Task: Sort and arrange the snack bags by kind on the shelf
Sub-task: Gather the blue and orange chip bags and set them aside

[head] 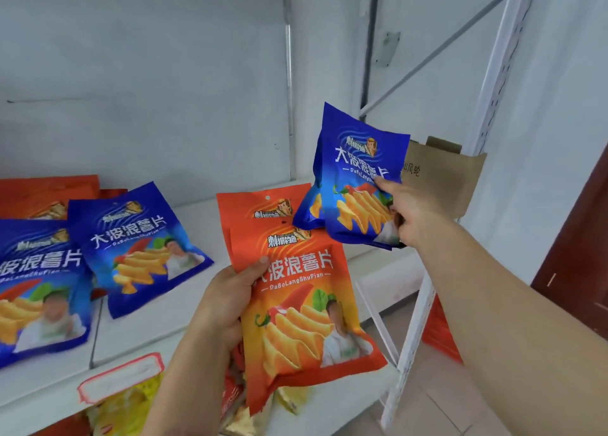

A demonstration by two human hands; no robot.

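The right hand (413, 216) pinches a glossy blue crisp bag (353, 185) above the white shelf (204, 300) at two o'clock, the left hand (227, 304) clamps stacked glossy orange crisp bags (306, 307) at six o'clock — either slippery pack could slide free and land among the wrong colour.

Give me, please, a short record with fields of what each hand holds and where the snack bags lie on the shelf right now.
left hand: grips orange bags, two at least, fanned, front one upright
right hand: holds raised blue bags above the shelf's right end; seemingly two
shelf: white board
on shelf, left: two blue bags lying flat, overlapping
behind them: orange bags at back left, partly covered
lower level: yellow bags, only partly in view
right end: brown cardboard by the upright
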